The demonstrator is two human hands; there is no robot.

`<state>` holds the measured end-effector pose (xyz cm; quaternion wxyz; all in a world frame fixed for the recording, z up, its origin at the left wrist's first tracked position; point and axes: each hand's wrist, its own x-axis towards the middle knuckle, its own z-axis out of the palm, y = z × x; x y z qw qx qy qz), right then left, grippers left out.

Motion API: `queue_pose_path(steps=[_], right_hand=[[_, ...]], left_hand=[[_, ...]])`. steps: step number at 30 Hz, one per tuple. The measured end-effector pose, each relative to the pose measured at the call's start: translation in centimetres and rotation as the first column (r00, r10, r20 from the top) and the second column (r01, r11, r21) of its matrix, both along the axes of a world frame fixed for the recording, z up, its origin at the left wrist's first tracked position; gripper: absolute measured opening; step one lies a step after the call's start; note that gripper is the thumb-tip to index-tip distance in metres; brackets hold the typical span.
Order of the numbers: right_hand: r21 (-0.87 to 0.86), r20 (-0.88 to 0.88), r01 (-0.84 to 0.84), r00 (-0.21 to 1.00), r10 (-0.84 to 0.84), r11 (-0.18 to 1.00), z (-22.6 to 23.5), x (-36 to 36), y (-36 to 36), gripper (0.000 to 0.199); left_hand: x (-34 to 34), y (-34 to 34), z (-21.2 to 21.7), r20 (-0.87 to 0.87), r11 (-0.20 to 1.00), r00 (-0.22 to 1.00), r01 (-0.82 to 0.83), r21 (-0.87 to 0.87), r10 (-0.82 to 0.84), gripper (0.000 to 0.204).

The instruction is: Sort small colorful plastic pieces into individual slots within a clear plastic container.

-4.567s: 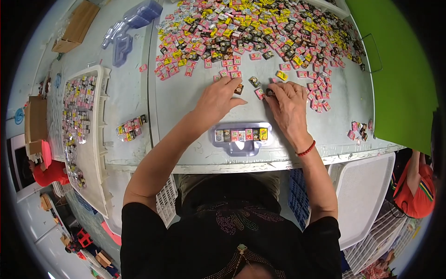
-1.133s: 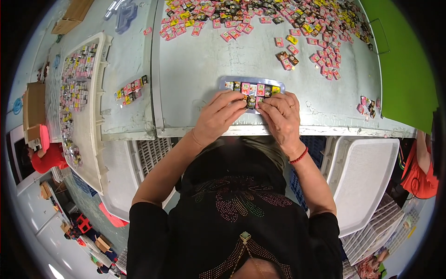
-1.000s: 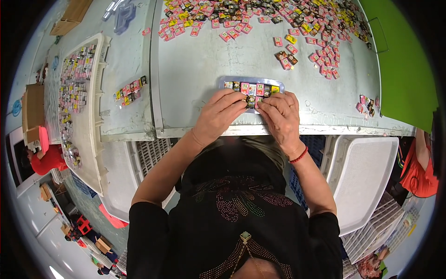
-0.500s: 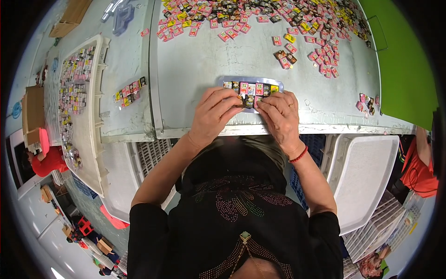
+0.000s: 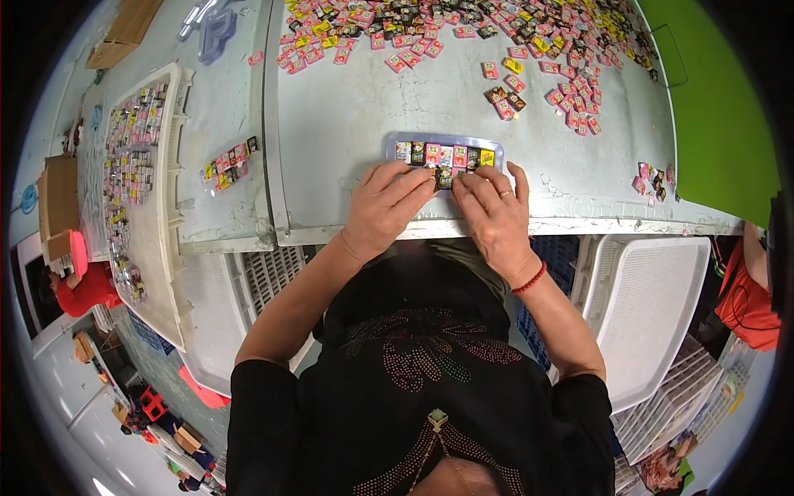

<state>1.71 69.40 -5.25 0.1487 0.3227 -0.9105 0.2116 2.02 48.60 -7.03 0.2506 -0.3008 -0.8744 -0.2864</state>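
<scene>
A shallow clear-blue plastic tray point(image 5: 445, 137) lies on the table in front of me, with small coloured packets point(image 5: 460, 156) standing side by side in its far row. My left hand point(image 5: 386, 207) curls over the tray's near left corner, its fingertips against a dark packet point(image 5: 444, 177) in the near row. Over the near right part is my right hand point(image 5: 494, 217), fingers bent down on the tray and packets, the little finger lifted outward. A ring and a red bead bracelet are on that side. The hands cover much of the near row, so the packets under them are hidden.
A large heap of loose pink, black and yellow packets point(image 5: 513, 37) spreads along the table's far side. Small groups lie at the right point(image 5: 653, 182) and left point(image 5: 230, 164). A white crate point(image 5: 184, 248) with filled packs stands left. A green panel point(image 5: 703, 124) borders the right.
Both hands have shifted slightly on the tray, and more of its far row shows. The right fingers have bent lower over the near row, and the little finger has lifted away.
</scene>
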Motion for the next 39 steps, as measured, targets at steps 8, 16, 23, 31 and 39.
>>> queue_pose_path(steps=[8, 16, 23, 31, 39], right_hand=[[-0.046, -0.010, 0.045, 0.999, -0.046, 0.998, -1.1, 0.5, 0.1, 0.034], [-0.016, 0.023, 0.047, 0.999, -0.046, 0.999, 0.5, -0.2, -0.4, 0.034], [0.024, 0.005, 0.029, 1.000, -0.029, 0.999, 0.5, -0.8, -0.8, 0.026], [0.065, -0.010, 0.058, 0.998, -0.057, 0.996, 0.2, -0.1, -1.1, 0.032], [0.100, 0.023, 0.052, 0.998, -0.055, 0.994, 0.4, -0.2, -1.0, 0.036]], left_hand=[[-0.4, -0.6, 0.8, -0.016, 0.990, 0.999, 0.027, -0.138, -0.029, 0.025], [-1.2, -0.2, 0.5, -0.005, 0.999, 1.000, 0.003, -0.036, -0.003, 0.021], [-1.4, -0.4, -0.1, -0.027, 0.999, 0.999, 0.042, -0.014, -0.043, 0.022], [-1.7, -0.7, 0.1, -0.038, 0.996, 0.998, 0.056, -0.075, -0.059, 0.023], [-1.8, -0.9, -0.5, -0.013, 0.998, 0.998, 0.065, -0.010, -0.065, 0.026]])
